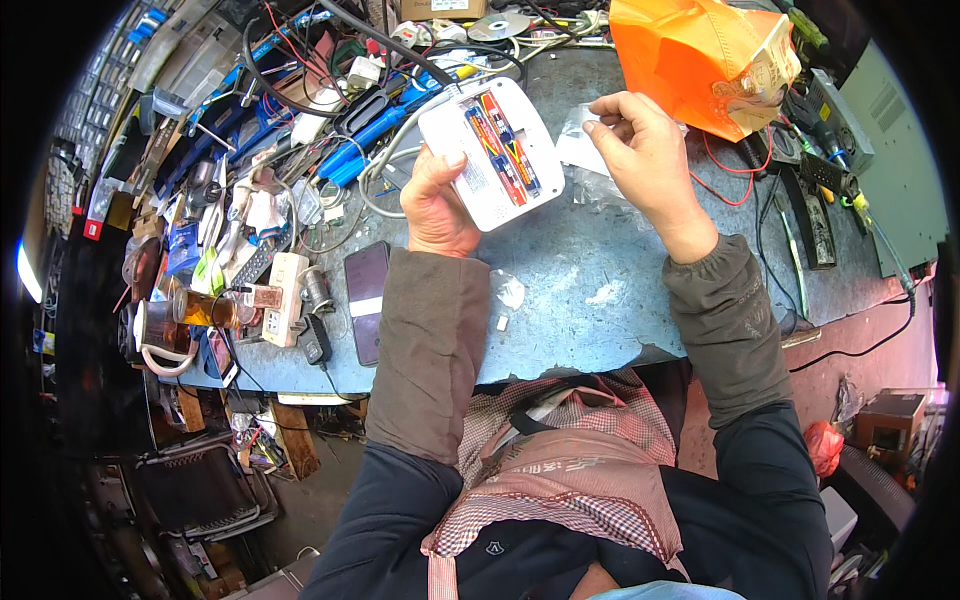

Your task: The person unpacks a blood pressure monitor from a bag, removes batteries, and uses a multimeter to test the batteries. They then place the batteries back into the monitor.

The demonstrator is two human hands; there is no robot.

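Observation:
My left hand (440, 205) grips a white rounded plastic device (543, 150) by its left side, thumb on top. Its back faces up and the battery compartment is uncovered, with several red and blue batteries (505, 150) lying inside. Just right of the device, my right hand (640, 150) is raised with fingers curled and thumb pressed toward the forefinger; what they hold, if anything, I cannot make out. Beside those fingertips are a white flat piece (580, 152) and clear plastic wrapping (606, 190).
Tools, cables and parts crowd the bench's left side, with a dark phone (367, 300), a power strip (285, 298) and a glass mug of amber liquid (205, 308). An orange bag (690, 60) stands at the back right. A soldering iron (890, 250) hangs near the right edge.

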